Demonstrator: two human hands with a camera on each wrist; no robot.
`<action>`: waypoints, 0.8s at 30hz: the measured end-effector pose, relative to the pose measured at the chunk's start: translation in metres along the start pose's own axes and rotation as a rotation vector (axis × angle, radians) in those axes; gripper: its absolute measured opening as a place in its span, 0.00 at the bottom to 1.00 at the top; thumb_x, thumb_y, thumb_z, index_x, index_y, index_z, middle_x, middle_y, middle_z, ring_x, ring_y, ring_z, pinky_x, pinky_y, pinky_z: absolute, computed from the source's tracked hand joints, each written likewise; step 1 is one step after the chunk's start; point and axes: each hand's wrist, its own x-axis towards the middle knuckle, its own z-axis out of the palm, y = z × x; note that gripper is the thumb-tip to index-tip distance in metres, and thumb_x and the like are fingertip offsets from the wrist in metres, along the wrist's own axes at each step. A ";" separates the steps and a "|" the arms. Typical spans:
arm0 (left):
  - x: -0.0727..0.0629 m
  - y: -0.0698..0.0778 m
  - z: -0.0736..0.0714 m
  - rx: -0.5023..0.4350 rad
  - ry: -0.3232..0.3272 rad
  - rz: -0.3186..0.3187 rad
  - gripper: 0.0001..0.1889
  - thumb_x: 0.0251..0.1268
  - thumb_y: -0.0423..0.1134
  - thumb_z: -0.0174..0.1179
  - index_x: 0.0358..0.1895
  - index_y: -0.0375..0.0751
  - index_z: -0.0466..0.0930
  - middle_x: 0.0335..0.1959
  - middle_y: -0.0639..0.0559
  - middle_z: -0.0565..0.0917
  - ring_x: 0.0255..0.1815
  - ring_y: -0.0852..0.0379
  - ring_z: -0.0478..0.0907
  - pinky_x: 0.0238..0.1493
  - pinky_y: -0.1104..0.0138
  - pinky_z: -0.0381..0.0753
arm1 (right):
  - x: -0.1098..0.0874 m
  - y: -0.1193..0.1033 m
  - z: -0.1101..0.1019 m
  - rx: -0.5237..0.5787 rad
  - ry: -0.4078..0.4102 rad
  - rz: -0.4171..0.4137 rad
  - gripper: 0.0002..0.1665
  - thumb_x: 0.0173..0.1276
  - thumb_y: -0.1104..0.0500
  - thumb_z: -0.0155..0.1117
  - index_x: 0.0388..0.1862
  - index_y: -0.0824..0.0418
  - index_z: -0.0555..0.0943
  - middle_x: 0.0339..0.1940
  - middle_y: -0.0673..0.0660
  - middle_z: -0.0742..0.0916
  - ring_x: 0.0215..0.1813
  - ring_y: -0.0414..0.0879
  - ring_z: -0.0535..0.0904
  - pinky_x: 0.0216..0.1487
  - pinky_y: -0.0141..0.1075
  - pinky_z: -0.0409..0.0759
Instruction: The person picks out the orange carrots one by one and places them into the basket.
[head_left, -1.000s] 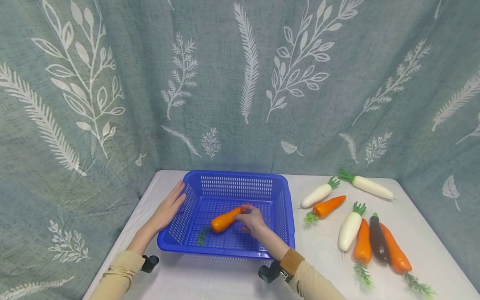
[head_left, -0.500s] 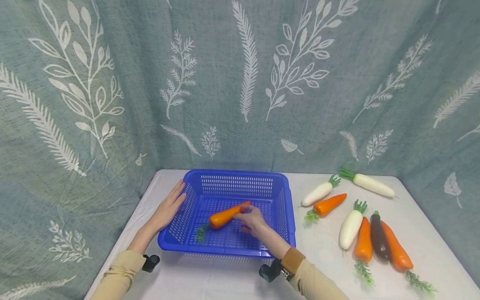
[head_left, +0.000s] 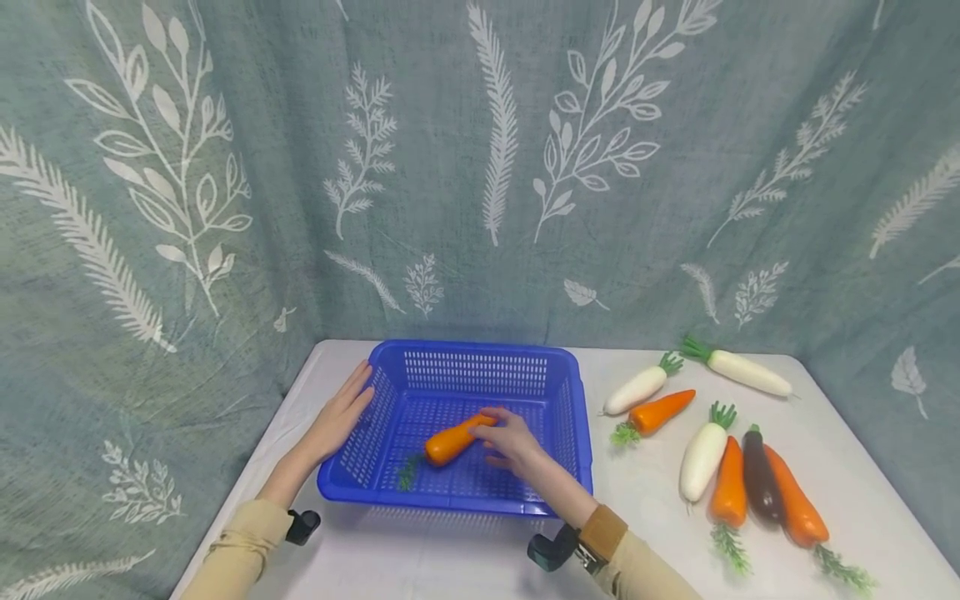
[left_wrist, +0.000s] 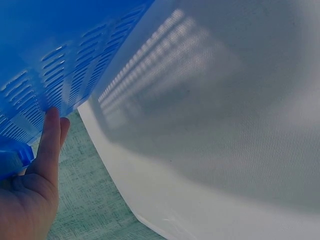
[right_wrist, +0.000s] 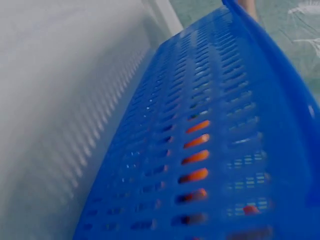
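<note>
An orange carrot [head_left: 450, 442] with green leaves lies slanted inside the blue plastic basket [head_left: 450, 502]. My right hand [head_left: 516, 442] reaches in over the near right side and pinches the carrot's narrow end between thumb and forefinger. In the right wrist view the basket's slotted wall [right_wrist: 215, 100] hides this hand, and orange carrot [right_wrist: 195, 157] shows through the slots. Against the basket's left side rests my left hand [head_left: 337, 421], fingers straight. The left wrist view shows that hand [left_wrist: 42, 165] with its fingertips at the slotted wall [left_wrist: 55, 65].
To the right on the white table [head_left: 630, 517] lie a white radish [head_left: 636, 390], a carrot [head_left: 663, 411] and a longer white radish [head_left: 750, 373]. Closer are another white radish [head_left: 702, 461], a carrot [head_left: 727, 487], an eggplant [head_left: 762, 479] and a carrot [head_left: 798, 504]. A patterned curtain [head_left: 450, 167] hangs behind.
The carrot has shifted slightly away and left, then back toward the near right, with my right hand at its tip. My right wrist has moved a little right. My left hand stays put.
</note>
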 end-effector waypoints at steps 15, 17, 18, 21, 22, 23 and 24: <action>0.000 0.000 0.000 -0.008 0.004 -0.010 0.30 0.81 0.44 0.36 0.76 0.27 0.46 0.77 0.32 0.46 0.77 0.34 0.41 0.73 0.40 0.44 | -0.019 -0.015 -0.029 -0.015 -0.133 -0.075 0.32 0.67 0.60 0.65 0.67 0.69 0.70 0.58 0.67 0.79 0.58 0.63 0.75 0.59 0.54 0.77; 0.000 0.001 0.000 -0.008 0.003 -0.011 0.30 0.81 0.44 0.36 0.76 0.27 0.46 0.77 0.32 0.45 0.77 0.34 0.41 0.73 0.40 0.43 | -0.021 -0.017 -0.032 -0.041 -0.132 -0.106 0.32 0.67 0.60 0.65 0.67 0.69 0.71 0.58 0.68 0.79 0.58 0.63 0.76 0.59 0.53 0.77; 0.000 0.001 0.000 -0.010 0.002 -0.012 0.30 0.81 0.44 0.36 0.76 0.27 0.46 0.77 0.32 0.45 0.77 0.34 0.41 0.73 0.40 0.43 | -0.022 -0.017 -0.034 -0.062 -0.132 -0.126 0.32 0.67 0.59 0.65 0.67 0.69 0.71 0.58 0.68 0.80 0.59 0.63 0.76 0.58 0.53 0.78; 0.000 0.000 0.000 -0.011 0.003 -0.014 0.30 0.81 0.44 0.36 0.76 0.27 0.46 0.78 0.33 0.45 0.77 0.34 0.41 0.73 0.40 0.43 | -0.024 -0.019 -0.040 -0.117 -0.130 -0.179 0.31 0.66 0.59 0.66 0.66 0.69 0.73 0.54 0.65 0.82 0.57 0.62 0.78 0.57 0.53 0.79; 0.000 0.000 0.000 -0.011 0.003 -0.014 0.30 0.81 0.43 0.36 0.76 0.27 0.46 0.78 0.33 0.45 0.77 0.34 0.41 0.73 0.40 0.43 | -0.025 -0.019 -0.042 -0.138 -0.126 -0.194 0.30 0.66 0.59 0.66 0.65 0.68 0.74 0.53 0.64 0.83 0.55 0.60 0.79 0.56 0.53 0.79; 0.000 0.000 0.000 -0.010 0.003 -0.014 0.30 0.81 0.43 0.36 0.76 0.27 0.46 0.78 0.33 0.45 0.77 0.34 0.41 0.73 0.40 0.43 | -0.026 -0.019 -0.044 -0.151 -0.125 -0.208 0.29 0.66 0.59 0.66 0.65 0.68 0.74 0.52 0.63 0.83 0.55 0.60 0.80 0.56 0.53 0.79; 0.000 0.000 0.000 -0.009 0.002 -0.013 0.30 0.81 0.43 0.36 0.76 0.27 0.46 0.77 0.33 0.45 0.77 0.34 0.41 0.73 0.40 0.43 | -0.027 -0.019 -0.046 -0.161 -0.126 -0.220 0.29 0.66 0.59 0.66 0.64 0.68 0.75 0.51 0.63 0.83 0.54 0.59 0.80 0.56 0.54 0.79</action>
